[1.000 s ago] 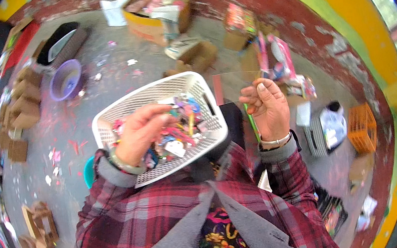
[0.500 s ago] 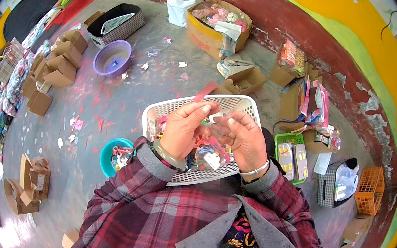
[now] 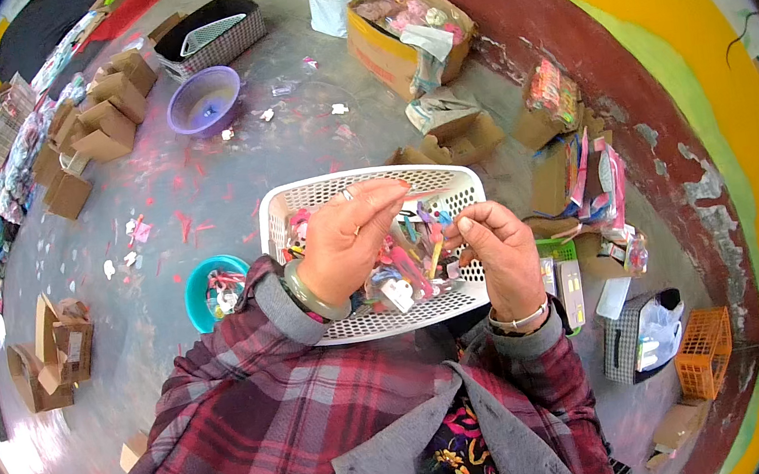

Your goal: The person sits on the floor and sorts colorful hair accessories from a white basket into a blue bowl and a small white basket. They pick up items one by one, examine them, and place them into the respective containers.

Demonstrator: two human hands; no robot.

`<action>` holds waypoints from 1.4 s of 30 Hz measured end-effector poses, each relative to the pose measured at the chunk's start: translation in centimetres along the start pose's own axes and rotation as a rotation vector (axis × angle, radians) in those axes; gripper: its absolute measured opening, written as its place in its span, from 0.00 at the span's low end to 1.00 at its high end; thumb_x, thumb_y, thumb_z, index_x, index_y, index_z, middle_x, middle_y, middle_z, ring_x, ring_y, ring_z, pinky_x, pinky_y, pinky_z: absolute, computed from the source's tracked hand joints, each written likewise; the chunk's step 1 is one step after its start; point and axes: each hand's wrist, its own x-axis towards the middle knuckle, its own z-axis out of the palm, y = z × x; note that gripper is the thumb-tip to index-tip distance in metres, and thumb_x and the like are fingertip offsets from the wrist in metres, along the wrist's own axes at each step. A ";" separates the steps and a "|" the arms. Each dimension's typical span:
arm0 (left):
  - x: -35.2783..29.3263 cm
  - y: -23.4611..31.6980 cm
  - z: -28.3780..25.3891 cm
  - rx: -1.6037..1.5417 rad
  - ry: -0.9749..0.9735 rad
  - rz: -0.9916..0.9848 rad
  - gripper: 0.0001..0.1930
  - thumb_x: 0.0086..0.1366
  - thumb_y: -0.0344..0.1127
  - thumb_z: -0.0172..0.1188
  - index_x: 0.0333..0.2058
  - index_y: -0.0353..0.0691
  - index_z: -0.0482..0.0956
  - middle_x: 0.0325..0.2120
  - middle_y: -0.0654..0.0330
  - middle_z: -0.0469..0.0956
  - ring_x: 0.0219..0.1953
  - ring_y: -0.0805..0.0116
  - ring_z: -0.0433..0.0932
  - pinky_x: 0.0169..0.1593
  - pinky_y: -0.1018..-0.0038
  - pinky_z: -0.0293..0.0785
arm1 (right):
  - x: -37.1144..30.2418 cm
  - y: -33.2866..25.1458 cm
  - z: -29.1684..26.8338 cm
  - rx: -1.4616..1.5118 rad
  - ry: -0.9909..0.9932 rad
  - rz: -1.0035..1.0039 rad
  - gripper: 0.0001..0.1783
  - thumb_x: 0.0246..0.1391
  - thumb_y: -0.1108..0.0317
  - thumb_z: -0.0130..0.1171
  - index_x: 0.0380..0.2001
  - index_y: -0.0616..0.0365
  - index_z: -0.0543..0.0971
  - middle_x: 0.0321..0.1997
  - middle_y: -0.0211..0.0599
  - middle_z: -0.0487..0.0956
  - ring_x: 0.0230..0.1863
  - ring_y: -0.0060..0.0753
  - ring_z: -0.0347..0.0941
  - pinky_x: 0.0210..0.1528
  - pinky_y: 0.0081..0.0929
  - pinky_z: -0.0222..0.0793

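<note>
My left hand [image 3: 349,244] is above the left half of a white perforated plastic basket [image 3: 391,322], its fingers pressed together and pointing right. Whatever they may hold is hidden, though a thin reddish strip [image 3: 422,196] shows faintly near the fingertips. Over the basket's right side, my right hand [image 3: 505,259] has thumb and fingertips closed in a pinch. Small coloured pieces lie right by those fingertips, and I cannot make out which one, if any, is held. Inside the basket is a jumble of small colourful trinkets, with a white piece [image 3: 397,293] near the front.
Left of the basket stands a turquoise basin [image 3: 192,296] with small pieces inside. Beyond are a purple basin [image 3: 204,101] and a carton of pink bundles [image 3: 373,54]. A green basket [image 3: 557,249] and an orange crate [image 3: 704,352] stand right. Scraps litter the floor.
My right hand has moved to the right, away from my left, and its fingers have drawn into a pinch. The red strip that stood up above my left fingertips no longer shows there.
</note>
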 end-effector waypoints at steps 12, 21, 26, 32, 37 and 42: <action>-0.2 0.5 -0.1 0.455 -0.068 0.501 0.21 0.41 0.21 0.59 0.39 0.31 0.76 0.40 0.49 0.74 0.43 0.51 0.74 0.47 0.63 0.71 | -1.1 -0.5 1.1 0.083 0.040 -0.105 0.19 0.57 0.65 0.52 0.48 0.64 0.66 0.38 0.39 0.76 0.37 0.24 0.73 0.33 0.18 0.69; -0.3 0.6 0.4 0.389 -0.243 0.447 0.22 0.43 0.21 0.57 0.43 0.31 0.73 0.44 0.47 0.71 0.48 0.48 0.70 0.50 0.62 0.69 | -0.7 0.7 0.1 0.245 0.014 0.061 0.09 0.55 0.69 0.52 0.34 0.63 0.75 0.32 0.36 0.79 0.31 0.22 0.75 0.26 0.16 0.68; -0.4 0.3 0.5 0.394 -0.280 0.339 0.23 0.48 0.22 0.57 0.47 0.33 0.70 0.47 0.45 0.69 0.52 0.45 0.67 0.54 0.61 0.65 | -0.5 0.3 -1.2 -0.145 0.040 0.016 0.06 0.54 0.72 0.51 0.32 0.63 0.76 0.27 0.32 0.78 0.28 0.18 0.74 0.26 0.15 0.67; -0.1 1.0 1.2 0.289 -0.380 0.197 0.22 0.50 0.26 0.59 0.47 0.34 0.69 0.49 0.48 0.67 0.54 0.46 0.64 0.54 0.61 0.62 | -1.2 -0.2 -1.8 -0.696 -0.117 -0.403 0.05 0.47 0.77 0.54 0.30 0.62 0.76 0.26 0.40 0.76 0.27 0.33 0.74 0.29 0.26 0.68; -0.9 -1.0 1.0 0.103 -0.508 0.016 0.12 0.54 0.25 0.58 0.39 0.37 0.75 0.40 0.52 0.74 0.44 0.59 0.73 0.43 0.69 0.70 | -1.5 -1.1 -1.4 -0.772 -0.143 -0.536 0.07 0.44 0.78 0.55 0.29 0.61 0.76 0.27 0.42 0.76 0.27 0.41 0.74 0.29 0.27 0.68; -0.9 1.0 1.0 -0.018 -0.574 -0.306 0.08 0.59 0.27 0.55 0.38 0.36 0.76 0.31 0.56 0.79 0.31 0.71 0.78 0.35 0.77 0.73 | -1.6 -0.9 -1.2 -0.720 -0.061 -0.400 0.07 0.41 0.78 0.57 0.29 0.61 0.77 0.24 0.38 0.75 0.23 0.28 0.72 0.25 0.22 0.66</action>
